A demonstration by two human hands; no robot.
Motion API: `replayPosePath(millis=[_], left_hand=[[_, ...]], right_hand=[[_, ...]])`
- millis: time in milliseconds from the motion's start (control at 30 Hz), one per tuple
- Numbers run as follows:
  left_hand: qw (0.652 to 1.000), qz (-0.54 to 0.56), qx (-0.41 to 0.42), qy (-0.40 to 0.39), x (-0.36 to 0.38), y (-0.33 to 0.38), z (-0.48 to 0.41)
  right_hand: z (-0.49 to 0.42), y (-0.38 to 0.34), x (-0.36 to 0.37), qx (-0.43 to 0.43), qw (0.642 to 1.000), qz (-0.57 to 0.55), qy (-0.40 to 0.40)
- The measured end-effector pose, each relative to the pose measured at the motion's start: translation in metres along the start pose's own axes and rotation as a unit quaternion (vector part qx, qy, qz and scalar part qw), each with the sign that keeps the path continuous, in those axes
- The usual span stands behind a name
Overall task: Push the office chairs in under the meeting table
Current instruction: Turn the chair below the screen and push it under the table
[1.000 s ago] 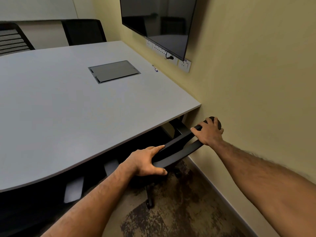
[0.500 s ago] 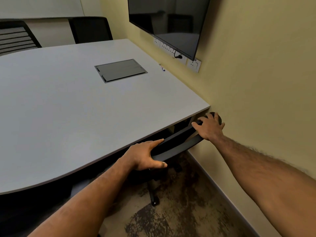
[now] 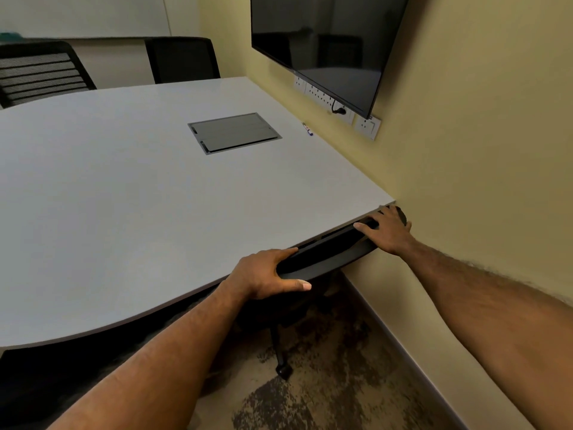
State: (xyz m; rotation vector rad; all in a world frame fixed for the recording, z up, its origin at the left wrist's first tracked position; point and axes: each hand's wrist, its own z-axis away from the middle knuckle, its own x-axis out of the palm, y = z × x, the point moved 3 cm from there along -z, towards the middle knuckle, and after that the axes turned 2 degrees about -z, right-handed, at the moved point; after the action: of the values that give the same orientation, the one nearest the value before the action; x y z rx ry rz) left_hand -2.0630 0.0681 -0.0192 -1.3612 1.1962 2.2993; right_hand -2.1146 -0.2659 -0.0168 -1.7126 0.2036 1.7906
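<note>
A black office chair (image 3: 325, 257) stands at the near right corner of the grey meeting table (image 3: 130, 206). Only the top rail of its backrest shows past the table edge, with one leg and castor (image 3: 283, 369) on the carpet below. My left hand (image 3: 266, 273) grips the left end of the rail, thumb underneath. My right hand (image 3: 386, 229) holds the right end, close to the yellow wall. The seat is hidden under the tabletop.
Two more black chairs, one with a mesh back (image 3: 40, 72) and one plain (image 3: 183, 58), stand at the table's far side. A dark screen (image 3: 322, 41) hangs on the right wall above sockets (image 3: 367, 125). A grey cable hatch (image 3: 234, 132) sits in the tabletop.
The chair has rolled forward under the table with both hands on its backrest. Less of the backrest shows now, and its rail lies right at the table edge.
</note>
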Motion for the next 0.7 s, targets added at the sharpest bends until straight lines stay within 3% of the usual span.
replayPosePath(millis=[267,533,700], left_hand=[[0.999,-0.031,-0.017,0.041,-0.002,0.007,0.007],[0.999,-0.031,-0.020,0.021,-0.002,0.006,0.010],[0.998,-0.041,-0.041,0.034,-0.002,0.004,0.020]], right_hand=[[0.007,-0.020,-0.001,0.004,0.997,-0.005,0.073],[0.033,-0.025,0.004,0.007,0.999,-0.017,0.039],[0.051,-0.039,0.004,-0.035,0.999,-0.004,0.020]])
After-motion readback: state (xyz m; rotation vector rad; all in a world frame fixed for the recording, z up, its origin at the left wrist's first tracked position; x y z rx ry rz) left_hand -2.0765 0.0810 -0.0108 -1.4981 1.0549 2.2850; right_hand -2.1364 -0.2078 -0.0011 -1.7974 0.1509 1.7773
